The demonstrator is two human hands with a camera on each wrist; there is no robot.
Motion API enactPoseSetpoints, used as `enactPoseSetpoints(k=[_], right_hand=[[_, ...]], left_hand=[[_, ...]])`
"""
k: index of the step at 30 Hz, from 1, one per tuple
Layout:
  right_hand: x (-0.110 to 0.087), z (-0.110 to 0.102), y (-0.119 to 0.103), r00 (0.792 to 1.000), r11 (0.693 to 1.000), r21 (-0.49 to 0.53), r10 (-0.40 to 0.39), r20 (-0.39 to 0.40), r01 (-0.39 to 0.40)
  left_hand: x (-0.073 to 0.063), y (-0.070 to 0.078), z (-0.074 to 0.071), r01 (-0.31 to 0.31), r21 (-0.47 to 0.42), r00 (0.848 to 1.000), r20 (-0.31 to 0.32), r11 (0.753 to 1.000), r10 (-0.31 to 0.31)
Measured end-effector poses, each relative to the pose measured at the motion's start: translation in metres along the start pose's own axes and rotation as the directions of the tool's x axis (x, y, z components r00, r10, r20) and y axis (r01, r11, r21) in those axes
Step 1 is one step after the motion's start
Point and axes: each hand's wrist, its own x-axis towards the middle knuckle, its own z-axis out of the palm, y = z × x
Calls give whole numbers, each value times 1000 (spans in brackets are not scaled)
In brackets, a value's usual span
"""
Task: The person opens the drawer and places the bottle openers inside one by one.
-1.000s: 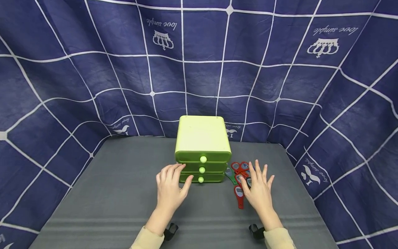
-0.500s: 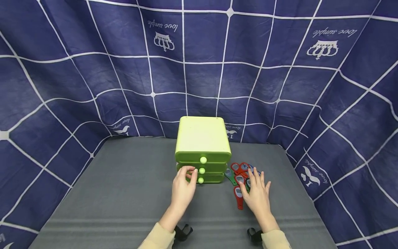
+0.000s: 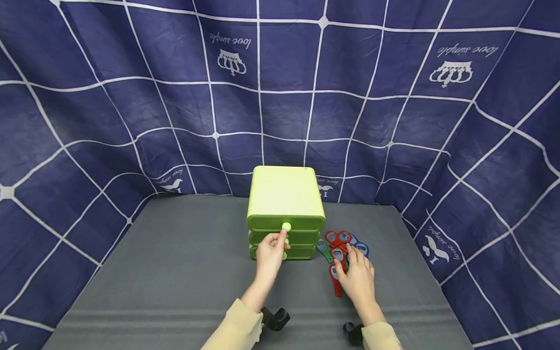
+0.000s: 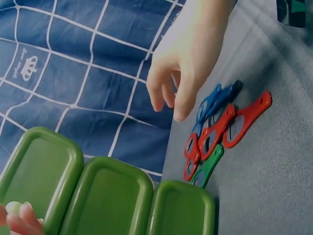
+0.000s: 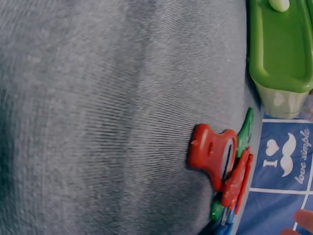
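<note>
A pale green cabinet (image 3: 286, 192) with three darker green drawers stands at the table's middle back. My left hand (image 3: 268, 260) is at its front, thumb and finger on either side of the top drawer's round knob (image 4: 13, 208), pinching it. All the drawers look closed. My right hand (image 3: 359, 279) hovers with relaxed fingers over a pile of small handled tools (image 3: 339, 255) right of the cabinet; it holds nothing. These tools have ring-shaped heads and short handles, in red, green and blue; their exact kind is unclear. Part of the pile is hidden under the right hand.
The grey cloth-covered table (image 3: 175, 272) spreads out around the cabinet. A blue curtain with white grid lines (image 3: 280, 112) hangs behind it and along both sides. Black straps (image 3: 275, 319) sit at the wrists.
My left hand has moved right from the cabinet's left side and up to the top knob, its fingers closing on it. The right hand has drawn slightly back and its fingers are less spread.
</note>
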Motion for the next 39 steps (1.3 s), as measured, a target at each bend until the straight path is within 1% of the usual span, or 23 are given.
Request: enactPoseSetpoints(k=[2,7,11,16,20,23,27,31,39], right_hand=[[0,2,1,1000,1000,3,19,-9,-19],[2,8,3,998,998,-2,60,-21,-60],[4,12,3,992,992,20,127,-1,-127],[5,16,3,974,973,42,223,46,-225],[6,20,4,959,959,45,275,72,-279],[7,22,5,949,950,42,307,78,-311],[8,23,4,939,939,51,336,75,-341],[8,25,4,933,933,56,352,69,-356],[10,29,4,934,936,11,351,66,-352]], left_hand=[[2,-1,2,20,-26,1000,4,999,-20],[6,0,5,42,-40,999,24,998,-41],[8,3,7,60,-71,997,49,996,-56],[9,3,11,92,-138,995,57,986,-84],[9,3,14,117,-167,993,52,979,-109],[10,3,16,122,-185,992,48,975,-115],[10,3,17,130,-189,991,41,973,-124],[10,4,17,151,-196,988,43,969,-146],[5,6,20,173,-209,985,21,962,-173]])
